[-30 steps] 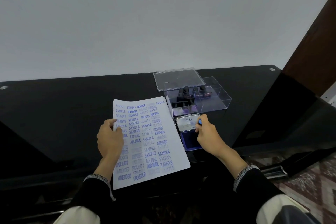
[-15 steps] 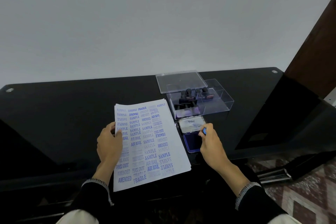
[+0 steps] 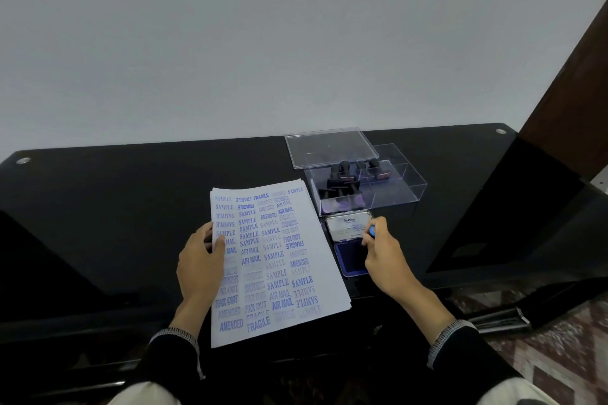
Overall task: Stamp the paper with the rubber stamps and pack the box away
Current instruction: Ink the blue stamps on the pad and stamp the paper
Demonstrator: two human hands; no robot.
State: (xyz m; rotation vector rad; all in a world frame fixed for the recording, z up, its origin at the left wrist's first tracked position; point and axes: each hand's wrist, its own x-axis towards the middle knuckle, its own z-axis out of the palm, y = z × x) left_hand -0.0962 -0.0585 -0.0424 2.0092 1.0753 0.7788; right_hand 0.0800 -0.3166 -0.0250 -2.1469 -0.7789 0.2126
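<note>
A white paper point(image 3: 279, 240) covered with blue stamped words lies on the black table point(image 3: 115, 200). My left hand point(image 3: 199, 268) holds its left edge, thumb on top. To the paper's right lies an open ink pad point(image 3: 347, 260), its silver lid point(image 3: 347, 226) folded back. My right hand point(image 3: 383, 258) grips a stamp with a blue handle point(image 3: 371, 232) over the pad. Behind the pad stands a clear plastic box point(image 3: 394, 189) with several dark stamps point(image 3: 343, 174) in its left part. The box's clear lid point(image 3: 325, 145) lies flat behind it.
A pale wall rises behind the table. A brown wooden panel point(image 3: 572, 76) stands at the right. A dark glossy slab point(image 3: 513, 207) lies on the table's right end. Patterned floor point(image 3: 559, 355) shows at the lower right.
The view has shifted slightly. My right hand with the blue-handled stamp stays at the ink pad, moved a little toward me. My left hand keeps holding the paper's edge.
</note>
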